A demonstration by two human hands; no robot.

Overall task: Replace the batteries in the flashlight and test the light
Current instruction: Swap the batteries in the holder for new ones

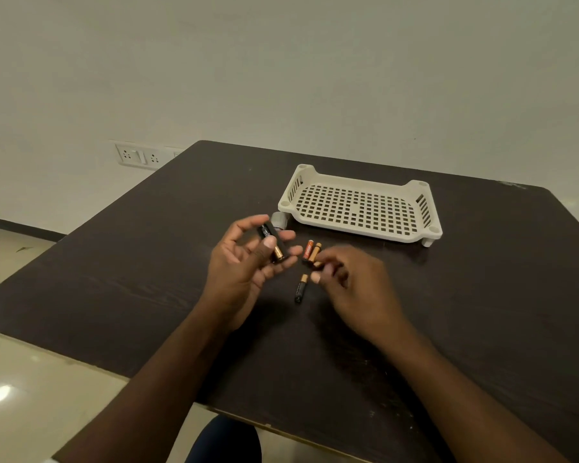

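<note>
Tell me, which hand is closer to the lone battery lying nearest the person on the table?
Right. The right hand has its fingers just beside the lone battery; the left hand, holding the battery holder, sits farther off to its left.

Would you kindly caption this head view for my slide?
Left hand grips battery holder; right hand reaches loose batteries beside tray.

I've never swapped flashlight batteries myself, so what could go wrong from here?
Old and new could get mixed: loose batteries lie together by the right hand, with another battery beside them. The left hand holds the battery holder tilted, so its cell might slip out. The grey cap could roll.
</note>
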